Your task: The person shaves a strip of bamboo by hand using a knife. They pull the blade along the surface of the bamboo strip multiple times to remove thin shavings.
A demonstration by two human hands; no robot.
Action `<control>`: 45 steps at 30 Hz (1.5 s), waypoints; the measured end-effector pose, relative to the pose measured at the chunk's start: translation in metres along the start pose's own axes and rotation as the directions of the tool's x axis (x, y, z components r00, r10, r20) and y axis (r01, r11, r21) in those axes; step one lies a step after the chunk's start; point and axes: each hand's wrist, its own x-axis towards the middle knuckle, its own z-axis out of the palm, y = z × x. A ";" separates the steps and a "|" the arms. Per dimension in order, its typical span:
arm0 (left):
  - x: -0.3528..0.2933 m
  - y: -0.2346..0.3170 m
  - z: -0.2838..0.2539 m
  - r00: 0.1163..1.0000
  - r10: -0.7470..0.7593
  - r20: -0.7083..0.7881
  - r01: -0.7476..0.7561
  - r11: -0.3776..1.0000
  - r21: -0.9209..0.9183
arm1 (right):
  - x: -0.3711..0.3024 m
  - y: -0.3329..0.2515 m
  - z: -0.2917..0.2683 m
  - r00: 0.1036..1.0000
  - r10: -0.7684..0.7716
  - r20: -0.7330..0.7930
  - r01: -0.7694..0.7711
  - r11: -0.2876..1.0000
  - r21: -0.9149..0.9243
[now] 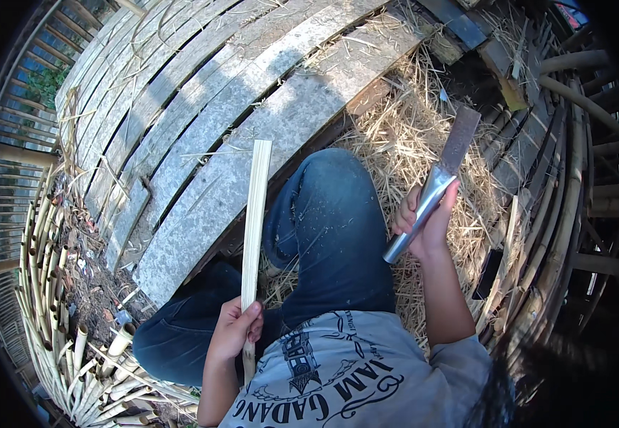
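Observation:
My left hand [241,324] is closed round the lower part of a pale bamboo strip [255,207], which points up and away from me beside my bent knee. In my right hand [427,221] is a knife with a shiny metal tube handle [423,207] and a broad, brownish flat blade [461,137]. The fingers wrap round the handle, and the blade points away to the upper right. Strip and knife are well apart, with my raised knee between them. The lower end of the strip runs down past my left hand towards my shirt.
A grey slatted plank platform [209,171] lies ahead of me, strewn with shavings. Pale bamboo shavings [402,135] heap beyond my right knee. Cut bamboo poles [45,264] are stacked at the left, and long poles [562,214] line the right. A dark flat object [489,273] lies near my right forearm.

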 end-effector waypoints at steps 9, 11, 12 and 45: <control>0.003 0.025 0.008 0.990 0.073 -0.124 -0.066 0.996 0.057 | 0.003 -0.005 -0.025 0.816 0.052 0.575 -0.001 0.996 -0.089; -0.002 0.022 0.002 0.979 0.147 -0.144 -0.153 0.988 -0.032 | 0.002 -0.007 -0.019 0.824 0.040 0.565 0.140 0.952 -0.272; -0.005 0.024 0.003 0.980 0.158 -0.122 -0.165 0.985 -0.052 | 0.001 -0.010 -0.012 0.863 0.092 0.498 0.062 0.957 -0.284; 0.042 0.016 0.096 0.951 0.304 0.052 -0.191 0.448 0.873 | -0.023 -0.032 0.011 0.936 0.050 0.348 0.350 -0.039 -0.936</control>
